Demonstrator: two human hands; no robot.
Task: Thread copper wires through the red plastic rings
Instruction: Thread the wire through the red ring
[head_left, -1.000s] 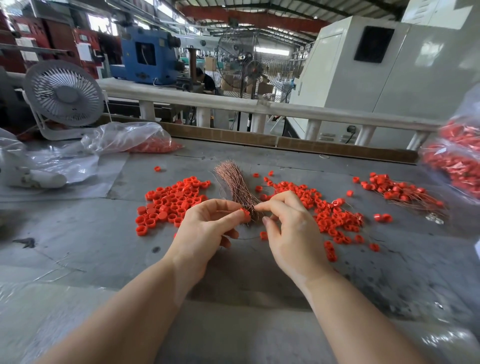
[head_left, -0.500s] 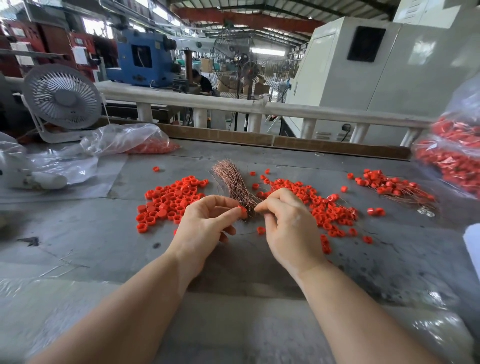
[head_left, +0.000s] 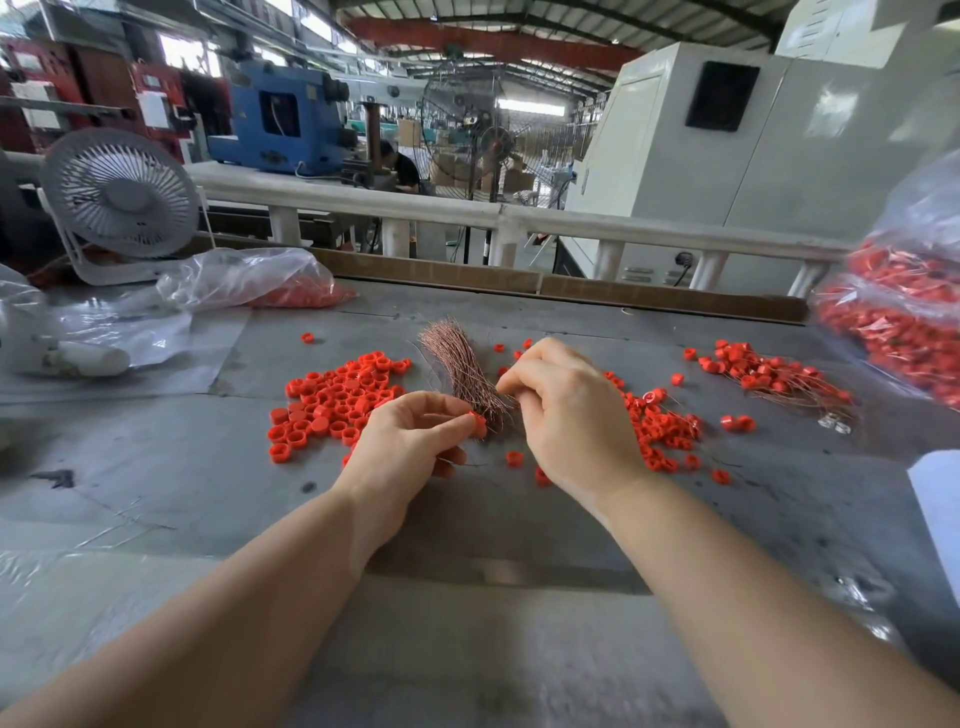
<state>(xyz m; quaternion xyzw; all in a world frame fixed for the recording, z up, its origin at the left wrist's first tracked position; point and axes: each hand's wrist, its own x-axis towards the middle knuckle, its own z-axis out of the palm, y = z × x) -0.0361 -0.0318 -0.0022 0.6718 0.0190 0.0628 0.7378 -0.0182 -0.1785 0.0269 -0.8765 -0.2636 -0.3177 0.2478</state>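
My left hand (head_left: 410, 447) pinches one red plastic ring (head_left: 479, 422) between thumb and forefinger, just left of the near end of a bundle of copper wires (head_left: 457, 364) lying on the grey table (head_left: 156, 467). A thin wire trails from under this hand. My right hand (head_left: 571, 415) has its fingers curled, fingertips at the bundle's right side, pinching at the wires. Loose red rings lie in a pile (head_left: 332, 400) to the left and another pile (head_left: 660, 426) partly hidden behind my right hand.
Rings with wires through them (head_left: 769, 376) lie at the right. A clear bag of red rings (head_left: 904, 312) stands at the far right, another bag (head_left: 249, 283) at the back left. A white desk fan (head_left: 119, 200) stands far left. A white railing (head_left: 519, 215) runs behind the table.
My right hand has lifted away from the left hand and moved up to the side of the wire bundle. The left hand still holds the ring. The camera has tilted slightly.
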